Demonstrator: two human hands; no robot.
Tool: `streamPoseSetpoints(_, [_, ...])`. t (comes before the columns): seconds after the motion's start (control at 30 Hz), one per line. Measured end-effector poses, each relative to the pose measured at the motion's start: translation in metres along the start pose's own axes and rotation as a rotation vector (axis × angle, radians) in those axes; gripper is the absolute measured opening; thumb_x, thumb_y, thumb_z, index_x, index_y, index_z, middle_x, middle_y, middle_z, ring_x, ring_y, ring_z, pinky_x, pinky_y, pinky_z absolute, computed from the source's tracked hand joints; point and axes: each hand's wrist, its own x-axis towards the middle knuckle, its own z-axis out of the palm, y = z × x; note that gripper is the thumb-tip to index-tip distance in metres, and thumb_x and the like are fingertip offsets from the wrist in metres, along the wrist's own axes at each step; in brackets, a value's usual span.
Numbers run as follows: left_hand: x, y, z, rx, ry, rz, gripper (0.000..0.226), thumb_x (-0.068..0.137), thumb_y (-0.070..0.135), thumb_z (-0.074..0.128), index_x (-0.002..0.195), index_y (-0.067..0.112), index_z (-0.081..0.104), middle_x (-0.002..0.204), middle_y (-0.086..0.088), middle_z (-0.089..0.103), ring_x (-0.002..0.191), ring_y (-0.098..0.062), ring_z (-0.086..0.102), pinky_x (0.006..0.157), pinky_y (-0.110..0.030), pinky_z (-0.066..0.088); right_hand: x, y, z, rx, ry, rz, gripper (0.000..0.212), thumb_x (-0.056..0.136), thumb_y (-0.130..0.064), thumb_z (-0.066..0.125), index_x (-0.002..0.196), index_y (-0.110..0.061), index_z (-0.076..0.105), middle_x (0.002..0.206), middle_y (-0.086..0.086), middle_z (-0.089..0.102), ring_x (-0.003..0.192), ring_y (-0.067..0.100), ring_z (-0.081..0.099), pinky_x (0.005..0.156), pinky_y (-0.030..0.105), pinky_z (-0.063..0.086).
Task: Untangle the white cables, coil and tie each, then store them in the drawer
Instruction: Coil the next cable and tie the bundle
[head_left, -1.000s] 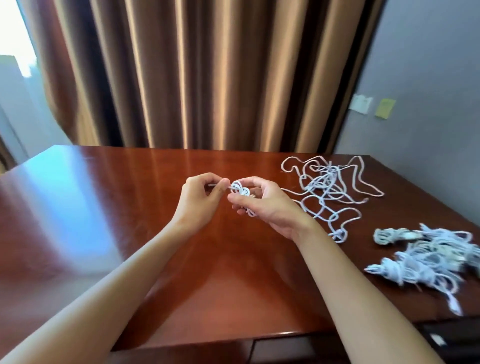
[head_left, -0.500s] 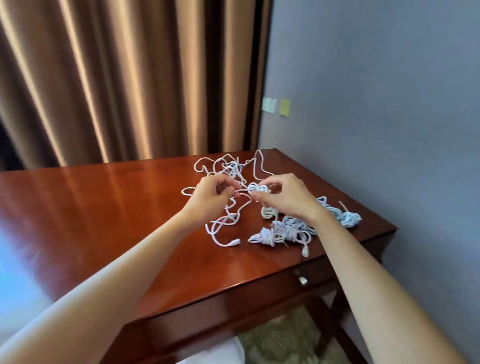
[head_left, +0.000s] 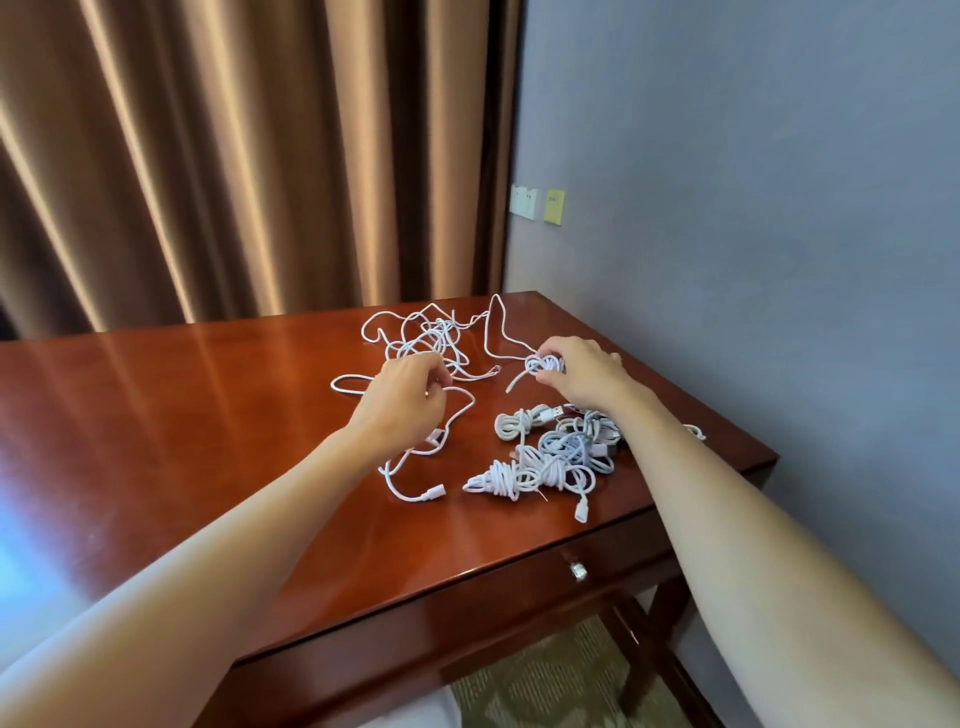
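From the camera on my head, looking down: my right hand (head_left: 582, 371) is over the far right part of the dark red wooden surface (head_left: 182, 415), its fingers curled round a small tied bundle (head_left: 543, 364) of white cable, with one short end sticking out toward me. I judge I am holding it low over the wood so I can set it with the finished ones.

Those finished coils (head_left: 550, 454) lie in a heap just beside my right wrist, near the front edge and right above the drawer (head_left: 519, 587), which is closed (its small metal knob (head_left: 577, 570) shows below the edge). Keeping them there seems sensible, since the drawer is where they go.

My left hand (head_left: 405, 400) is curled over a loose cable (head_left: 415, 493) that loops toward me and ends in a plug on the wood; whether the fingers actually grip it, I cannot tell. Behind both hands the tangle (head_left: 431, 338) of unsorted white cables sprawls toward the brown curtain (head_left: 234, 156). To the right is a grey wall (head_left: 753, 208).
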Motion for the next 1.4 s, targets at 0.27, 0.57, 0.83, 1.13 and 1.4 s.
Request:
streamPoseSetpoints(0.27, [-0.006, -0.035, -0.017, 0.123, -0.117, -0.024, 0.013, 0.088, 0.029, 0.069, 0.093, 0.018, 0.064, 0.089, 0.006, 0.057, 0.086, -0.013, 0.053, 0.064, -0.022, 0.041, 0.018, 0.012, 0.019, 0.094, -0.114, -0.027, 0.014, 0.094, -0.036, 0.07, 0.104, -0.036, 0.06, 0.122, 0.006, 0.061, 0.109, 0.025, 0.057, 0.097, 0.044, 0.046])
streamPoseSetpoints(0.57, [-0.02, -0.049, -0.021, 0.265, -0.435, -0.065, 0.026, 0.086, 0.041, 0.075, 0.098, 0.019, 0.066, 0.095, 0.003, 0.065, 0.091, -0.018, 0.061, 0.07, -0.027, 0.046, 0.018, -0.002, 0.012, 0.1, -0.155, 0.015, 0.026, 0.099, -0.036, 0.061, 0.12, -0.02, 0.06, 0.118, 0.002, 0.06, 0.114, 0.022, 0.054, 0.1, 0.04, 0.046])
streamPoseSetpoints(0.83, [-0.027, -0.047, -0.042, 0.033, -0.184, -0.091, 0.02, 0.1, 0.016, 0.055, 0.082, 0.015, 0.064, 0.074, 0.002, 0.061, 0.071, -0.015, 0.06, 0.057, -0.016, 0.047, 0.003, -0.062, -0.002, 0.164, -0.184, -0.217, 0.009, 0.098, -0.027, 0.065, 0.105, -0.024, 0.069, 0.11, -0.001, 0.068, 0.11, 0.018, 0.062, 0.097, 0.037, 0.051])
streamPoseSetpoints(1.13, [-0.043, -0.043, -0.104, -0.259, 0.098, -0.16, 0.024, 0.101, 0.006, 0.046, 0.098, 0.008, 0.069, 0.081, -0.004, 0.065, 0.073, -0.014, 0.065, 0.048, -0.024, 0.056, -0.03, -0.155, 0.001, 0.51, -0.46, -0.455, 0.026, 0.098, -0.026, 0.066, 0.124, -0.028, 0.069, 0.119, 0.001, 0.071, 0.113, 0.022, 0.066, 0.096, 0.039, 0.056])
streamPoseSetpoints(1.4, [-0.075, -0.077, -0.163, -0.291, 0.148, -0.238, 0.02, 0.098, 0.009, 0.053, 0.089, 0.018, 0.069, 0.071, -0.004, 0.057, 0.061, -0.006, 0.057, 0.04, -0.024, 0.051, -0.041, -0.244, 0.025, 0.918, -0.287, -0.53, 0.022, 0.101, -0.017, 0.061, 0.111, 0.0, 0.07, 0.082, 0.004, 0.073, 0.071, 0.01, 0.065, 0.068, 0.025, 0.057])
